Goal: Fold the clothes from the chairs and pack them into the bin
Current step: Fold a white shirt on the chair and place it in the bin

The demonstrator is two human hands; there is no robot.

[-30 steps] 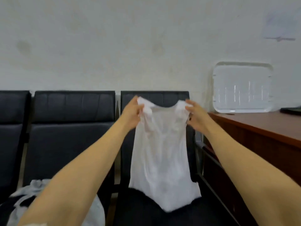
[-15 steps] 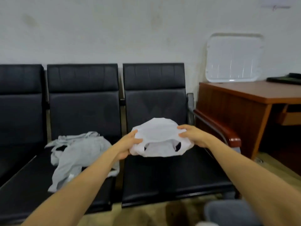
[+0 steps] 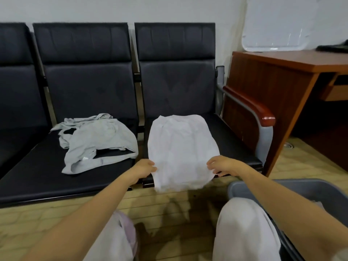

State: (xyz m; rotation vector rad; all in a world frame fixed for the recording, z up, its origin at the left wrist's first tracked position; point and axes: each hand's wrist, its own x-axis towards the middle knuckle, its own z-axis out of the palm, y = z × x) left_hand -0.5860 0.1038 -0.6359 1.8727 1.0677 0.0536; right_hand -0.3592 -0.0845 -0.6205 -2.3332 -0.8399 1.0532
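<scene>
Plain pale wall at the back; row of black chairs (image 3: pixel 84 85) in front, wooden desk (image 3: pixel 273 87) to the right with a white tray (image 3: pixel 275 23) leaned against the wall.

Change noted: white top (image 3: pixel 180 147), held up in the air by its shoulders a second ago and bunched between both hands half a second ago, now laid out flat on the right-hand seat, near end hanging over the front lip. Judged as spreading done, folding not yet begun.

Left hand (image 3: pixel 144 167): fingers pinching the near left edge of the white top. Right hand (image 3: pixel 221 165): fingers curled at the near right edge, touching the cloth; closed pinch not confirmable.

Grey garment (image 3: pixel 98 140): crumpled on the middle seat, just beside the white top, unfolded. Bin (image 3: pixel 282 182): on the floor, near the right-hand seat, below the right forearm.

Hidden or unclear:
- Bin contents largely covered by the right forearm and cut by the frame edge.
- Straps and neckline of the white top not distinguishable.
- Dark item (image 3: pixel 333 48) on the desk, cut off, not identifiable.
- Leftmost chair only partly in frame.
</scene>
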